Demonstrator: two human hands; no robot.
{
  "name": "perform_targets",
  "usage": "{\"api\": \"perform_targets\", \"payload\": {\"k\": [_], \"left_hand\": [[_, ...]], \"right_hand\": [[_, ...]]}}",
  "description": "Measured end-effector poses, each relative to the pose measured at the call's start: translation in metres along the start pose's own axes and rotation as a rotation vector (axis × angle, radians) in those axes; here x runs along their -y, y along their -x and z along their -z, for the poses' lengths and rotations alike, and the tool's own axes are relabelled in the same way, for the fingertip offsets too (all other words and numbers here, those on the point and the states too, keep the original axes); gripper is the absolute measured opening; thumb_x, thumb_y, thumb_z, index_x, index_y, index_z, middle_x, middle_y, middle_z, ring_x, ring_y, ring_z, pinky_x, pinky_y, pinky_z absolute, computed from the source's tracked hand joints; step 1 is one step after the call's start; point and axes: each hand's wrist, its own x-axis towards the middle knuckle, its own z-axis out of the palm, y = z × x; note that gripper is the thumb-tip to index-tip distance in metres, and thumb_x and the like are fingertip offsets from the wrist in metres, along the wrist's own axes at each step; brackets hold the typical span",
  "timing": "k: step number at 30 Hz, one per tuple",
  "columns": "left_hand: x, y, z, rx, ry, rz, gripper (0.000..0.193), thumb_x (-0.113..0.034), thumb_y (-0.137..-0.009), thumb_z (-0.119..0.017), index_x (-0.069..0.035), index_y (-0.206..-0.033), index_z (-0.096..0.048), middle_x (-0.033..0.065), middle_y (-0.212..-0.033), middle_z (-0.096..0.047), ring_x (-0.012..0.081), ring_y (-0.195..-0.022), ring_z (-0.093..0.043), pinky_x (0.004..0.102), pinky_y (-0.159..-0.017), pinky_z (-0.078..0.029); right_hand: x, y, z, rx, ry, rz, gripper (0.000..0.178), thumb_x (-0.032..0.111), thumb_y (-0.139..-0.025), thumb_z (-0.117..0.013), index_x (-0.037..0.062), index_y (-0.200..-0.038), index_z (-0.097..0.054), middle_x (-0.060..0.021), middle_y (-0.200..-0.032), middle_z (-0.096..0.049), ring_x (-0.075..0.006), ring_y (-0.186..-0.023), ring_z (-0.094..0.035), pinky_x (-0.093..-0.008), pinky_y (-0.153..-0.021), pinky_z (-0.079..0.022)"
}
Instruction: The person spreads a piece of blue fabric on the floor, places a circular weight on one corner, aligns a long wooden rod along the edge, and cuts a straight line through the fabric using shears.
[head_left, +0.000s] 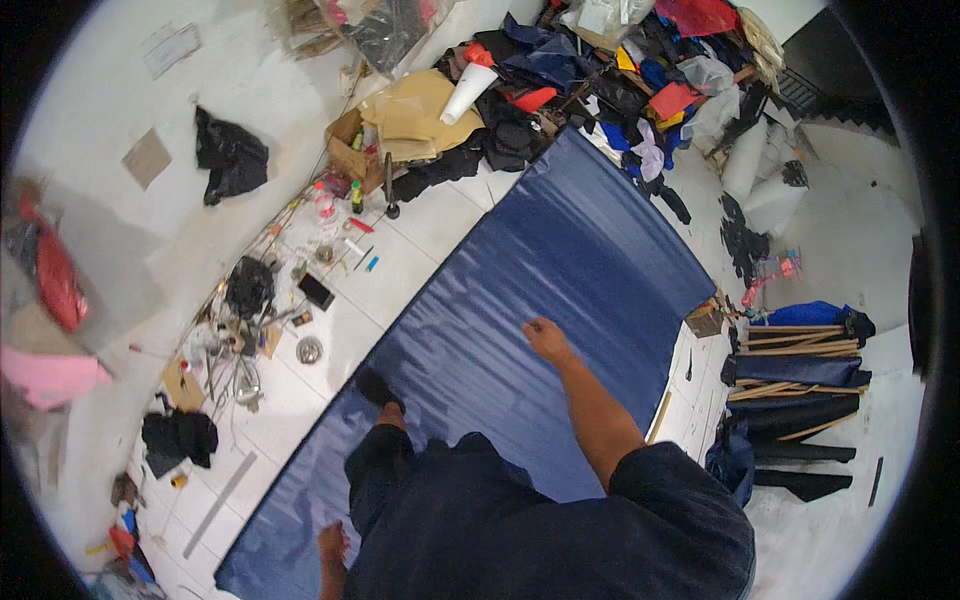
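Observation:
A long sheet of dark blue, shiny fabric (600,230) is spread across the white tiled floor, with fine creases running over it. My right hand (545,338) is over the middle of the sheet, its fingers curled together; whatever they pinch is too small to make out. Near the lower left edge of the cloth shows a bare hand or foot (333,548), which may be my left hand; its digits are unclear. A dark-covered foot (378,390) appears to rest on the fabric's left border.
Left of the cloth lie a phone (316,291), a round metal tin (309,350), bottles and a metal ruler (220,505). Scrap fabric (640,90) is heaped at the far end. Wooden sticks with dark cloth (800,370) lie right. A small box (705,318) touches the right edge.

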Motion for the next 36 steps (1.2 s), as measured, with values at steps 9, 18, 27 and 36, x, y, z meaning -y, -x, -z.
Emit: {"api": "perform_targets", "payload": {"k": [9,18,27,36], "left_hand": [[-0.196,-0.025,0.001,-0.031,0.064,-0.25,0.025,-0.027,-0.093,-0.057,-0.004,-0.1,-0.062,0.0056,-0.08,-0.06,0.0172,-0.064,-0.057,0.0301,-0.05,-0.044],[-0.397,-0.025,-0.155,-0.047,0.332,-0.41,0.037,-0.03,-0.095,-0.06,0.001,-0.115,-0.06,0.0093,-0.095,-0.064,0.0187,-0.082,-0.061,0.0311,-0.07,-0.049],[-0.361,-0.009,-0.325,-0.496,-0.232,-0.047,0.036,-0.03,-0.091,-0.063,0.003,-0.102,-0.06,0.0205,-0.098,-0.06,0.0381,-0.094,-0.058,0.0457,-0.085,-0.046],[-0.436,-0.039,-0.399,-0.505,0.075,0.297,0.043,-0.033,-0.088,-0.07,0.001,-0.111,-0.056,0.0177,-0.099,-0.055,0.0315,-0.091,-0.053,0.0419,-0.082,-0.045]], "right_hand": [[0.185,-0.079,-0.143,0.626,0.213,0.187,0.046,0.044,-0.091,-0.059,0.0067,-0.118,-0.063,-0.0182,-0.113,-0.066,-0.0331,-0.105,-0.063,-0.0421,-0.091,-0.049],[0.211,-0.237,-0.248,0.998,0.458,0.29,0.048,0.049,-0.089,-0.057,0.0081,-0.114,-0.065,-0.0198,-0.114,-0.066,-0.0373,-0.108,-0.062,-0.0457,-0.092,-0.048],[0.171,-0.486,-0.48,0.985,0.613,0.527,0.039,0.043,-0.089,-0.06,0.0056,-0.098,-0.066,-0.0179,-0.098,-0.069,-0.0364,-0.096,-0.065,-0.0468,-0.086,-0.05],[0.225,-0.727,-0.655,0.373,0.795,0.564,0.065,0.042,-0.086,-0.066,0.0008,-0.13,-0.043,-0.0253,-0.118,-0.054,-0.0399,-0.108,-0.06,-0.049,-0.089,-0.053]]}}
